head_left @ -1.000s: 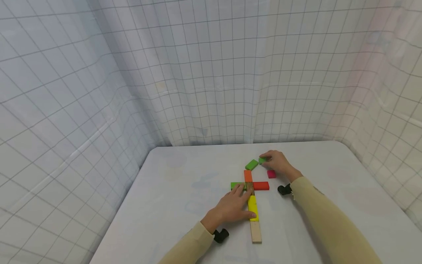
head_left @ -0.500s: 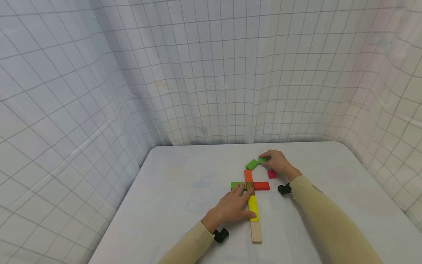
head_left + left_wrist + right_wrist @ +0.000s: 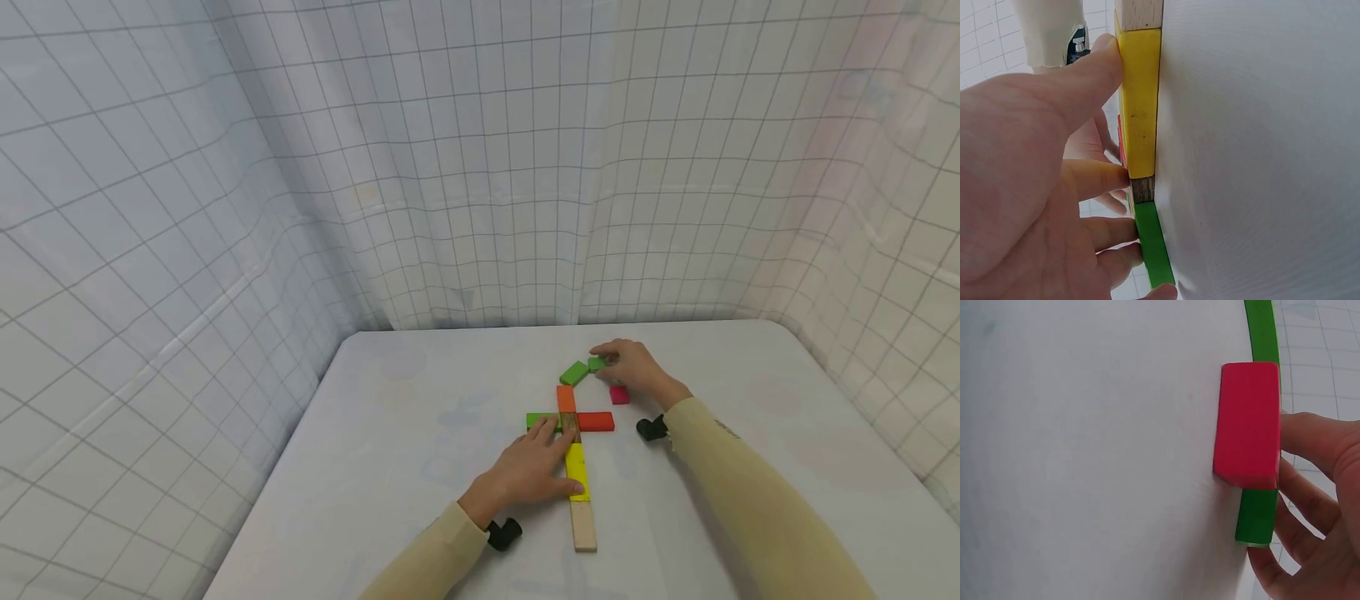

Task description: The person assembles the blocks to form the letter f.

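Note:
My left hand (image 3: pixel 521 471) lies spread over a row of flat wooden blocks. Its thumb is on the yellow block (image 3: pixel 1140 103), and its fingertips touch the dark brown block (image 3: pixel 1144 190) and a green block (image 3: pixel 1155 240). Farther back, the thumb and fingers of my right hand (image 3: pixel 632 368) are around a small green block (image 3: pixel 596 364) on the table. That block sits at the end of a slanted green block (image 3: pixel 574 372). A pinkish-red block (image 3: pixel 1249 422) lies under the right wrist, nearer me.
An orange block (image 3: pixel 566 398) stands in line beyond the brown one, with a red block (image 3: pixel 596 422) on its right side. A plain wood block (image 3: pixel 583 527) ends the row nearest me. White gridded curtains (image 3: pixel 480 167) surround the white table (image 3: pixel 390 467).
The blocks and my left hand stay almost where they were. My right hand has barely shifted, and its forearm has moved slightly right.

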`<state>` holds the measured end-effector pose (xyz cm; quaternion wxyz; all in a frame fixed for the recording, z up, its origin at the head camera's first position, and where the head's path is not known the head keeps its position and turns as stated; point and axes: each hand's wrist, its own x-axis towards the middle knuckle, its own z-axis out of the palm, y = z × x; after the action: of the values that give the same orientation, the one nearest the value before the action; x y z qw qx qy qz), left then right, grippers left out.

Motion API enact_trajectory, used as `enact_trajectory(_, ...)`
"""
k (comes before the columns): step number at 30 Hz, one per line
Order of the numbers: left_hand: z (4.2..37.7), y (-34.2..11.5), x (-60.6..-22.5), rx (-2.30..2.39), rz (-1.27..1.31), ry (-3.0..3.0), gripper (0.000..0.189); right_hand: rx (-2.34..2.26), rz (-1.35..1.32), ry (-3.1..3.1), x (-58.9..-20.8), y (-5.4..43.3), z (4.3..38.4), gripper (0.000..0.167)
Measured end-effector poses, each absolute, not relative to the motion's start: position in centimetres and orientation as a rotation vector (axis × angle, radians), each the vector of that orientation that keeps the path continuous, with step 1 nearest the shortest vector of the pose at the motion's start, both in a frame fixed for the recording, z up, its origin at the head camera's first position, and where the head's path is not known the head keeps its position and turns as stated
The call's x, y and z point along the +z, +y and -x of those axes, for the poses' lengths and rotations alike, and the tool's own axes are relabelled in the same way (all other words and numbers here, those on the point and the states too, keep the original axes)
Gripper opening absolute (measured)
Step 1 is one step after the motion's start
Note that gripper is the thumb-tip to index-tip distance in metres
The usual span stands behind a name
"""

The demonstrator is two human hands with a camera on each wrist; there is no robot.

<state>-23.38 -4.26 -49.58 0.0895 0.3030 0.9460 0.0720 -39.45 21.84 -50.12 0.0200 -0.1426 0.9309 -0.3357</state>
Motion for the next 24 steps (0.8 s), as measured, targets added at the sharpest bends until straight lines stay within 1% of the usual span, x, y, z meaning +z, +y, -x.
enact_trajectory(6, 23.3, -4.3, -49.5, 0.213, -0.900, 2.814, 0.089, -1.038, 0.472, 2.894, -49.0, 22.4, 39.0, 0.047)
enact_trajectory(13, 23.2, -4.4, -49.3, 0.211, -0.888, 2.823, 0.089, -1.085, 0.482, 2.916, -48.0, 23.2, 37.7, 0.045)
enact_trajectory(18, 23.2, -4.5, -49.4, 0.214, -0.873, 2.820, 0.089, -1.078, 0.453, 2.940, -48.5, 23.8, 36.9, 0.044)
enact_trajectory(24, 23.1, -4.4, -49.5, 0.226, -0.900, 2.810, 0.088, -1.082, 0.330, 2.979, -49.7, 24.6, 35.9, 0.043)
